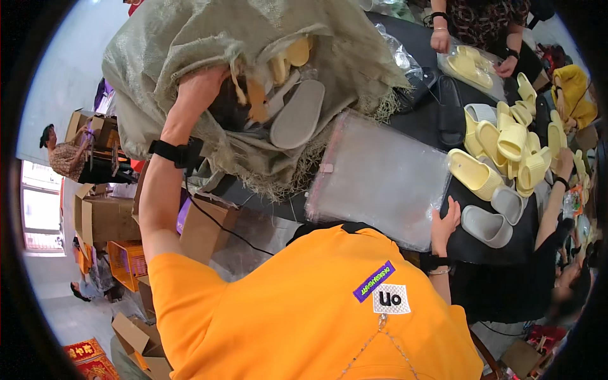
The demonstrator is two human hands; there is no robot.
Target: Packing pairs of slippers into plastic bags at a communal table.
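My left hand (204, 85) reaches into the mouth of a large woven sack (253, 31), its fingers out of sight inside. Grey and yellow slippers show in the opening, and one grey slipper (297, 114) leans out of it, sole outward. My right hand (446, 223) is at the right edge of a stack of clear plastic bags (383, 177), fingers apart and holding nothing. Just right of that hand lies a grey slipper (486, 226), with another grey one beside it. Yellow slippers (476, 175) are heaped beyond them.
Black slippers (451, 111) lie on the dark table. Across it, a person's hands (440, 41) are at a bagged yellow pair (470, 66). Another person's arm (552, 202) reaches in at the right. Cardboard boxes (206, 228) and an orange crate (126, 265) stand on the left.
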